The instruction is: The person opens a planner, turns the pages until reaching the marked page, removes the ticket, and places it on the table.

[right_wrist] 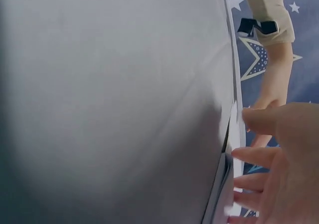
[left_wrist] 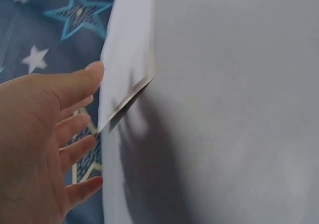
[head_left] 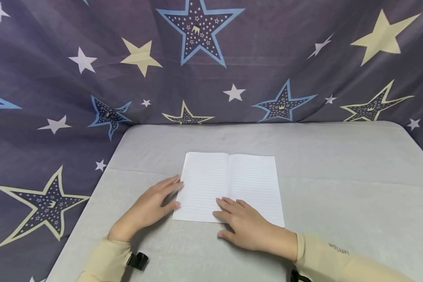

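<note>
Backdrop (head_left: 268, 35): dark star-printed cloth, beyond the notebook (head_left: 204, 176).
Desk (head_left: 338, 211): pale covering, under the notebook and around it.
Notebook: lies on the desk with ruled pages spread, likely so both face the person.
Left hand (head_left: 149, 205): at the notebook's left edge, fingers extended and parted, gripping nothing; probably there to steady that side.
Right hand (head_left: 246, 225): over the notebook's near edge, fingertips just left of its fold, fingers loosely straight, holding nothing; perhaps keeping pages flat, though pressure cannot be told.

The white ruled notebook (head_left: 229, 178) lies open on the pale-grey table (head_left: 342, 196).
</note>
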Available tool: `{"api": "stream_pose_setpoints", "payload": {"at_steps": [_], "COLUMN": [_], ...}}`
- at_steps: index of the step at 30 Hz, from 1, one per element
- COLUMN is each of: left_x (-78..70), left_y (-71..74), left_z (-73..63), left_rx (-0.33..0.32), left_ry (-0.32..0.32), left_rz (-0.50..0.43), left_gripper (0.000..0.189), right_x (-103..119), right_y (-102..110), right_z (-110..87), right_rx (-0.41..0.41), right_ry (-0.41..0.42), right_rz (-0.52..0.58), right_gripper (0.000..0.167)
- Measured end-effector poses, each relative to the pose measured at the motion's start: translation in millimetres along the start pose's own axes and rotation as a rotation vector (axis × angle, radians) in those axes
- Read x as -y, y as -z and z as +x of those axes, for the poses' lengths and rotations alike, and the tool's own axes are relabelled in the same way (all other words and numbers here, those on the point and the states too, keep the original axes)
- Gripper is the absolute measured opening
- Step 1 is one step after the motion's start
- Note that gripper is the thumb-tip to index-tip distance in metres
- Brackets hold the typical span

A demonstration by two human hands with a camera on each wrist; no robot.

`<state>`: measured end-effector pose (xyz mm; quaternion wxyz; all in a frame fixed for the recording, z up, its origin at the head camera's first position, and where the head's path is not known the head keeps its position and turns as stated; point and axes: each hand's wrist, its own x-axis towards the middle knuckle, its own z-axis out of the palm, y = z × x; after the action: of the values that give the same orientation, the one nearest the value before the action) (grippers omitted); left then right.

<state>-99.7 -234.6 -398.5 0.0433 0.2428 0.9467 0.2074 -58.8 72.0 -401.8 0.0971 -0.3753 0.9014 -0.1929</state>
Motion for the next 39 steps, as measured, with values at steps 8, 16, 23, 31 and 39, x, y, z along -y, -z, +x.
{"api": "stream_pose_setpoints", "payload": {"at_steps": [8,16,23,31,39], "left_x": [-5.8,-3.7,-3.1,-2.1,-1.3], "left_y": [-13.9,-13.5,-12.8,-13.0,-13.4], "left_z": [4.1,-0.7,-1.6,-0.8,-0.8], "left_rx": [0.087,0.095,0.092,0.1,0.1], "left_ry": [-0.043,-0.04,-0.038,-0.023,-0.015], "left_rz": [0.056,0.071,0.074,0.063,0.056], "left_gripper": [0.071,0.07,0.07,0.07,0.07], "right_x": [-16,-59,-99,-119,-114], "right_y": [4,13,18,18,17], "right_z": [-6.4,-42.1,-72.9,-83.1,-78.6], "right_rx": [-0.15,-0.282,-0.335,-0.296,-0.29], "right_ry": [0.004,-0.014,-0.034,-0.052,-0.114], "right_rz": [0.152,0.163,0.141,0.148,0.14], "right_gripper": [0.04,0.046,0.062,0.08,0.076]}}
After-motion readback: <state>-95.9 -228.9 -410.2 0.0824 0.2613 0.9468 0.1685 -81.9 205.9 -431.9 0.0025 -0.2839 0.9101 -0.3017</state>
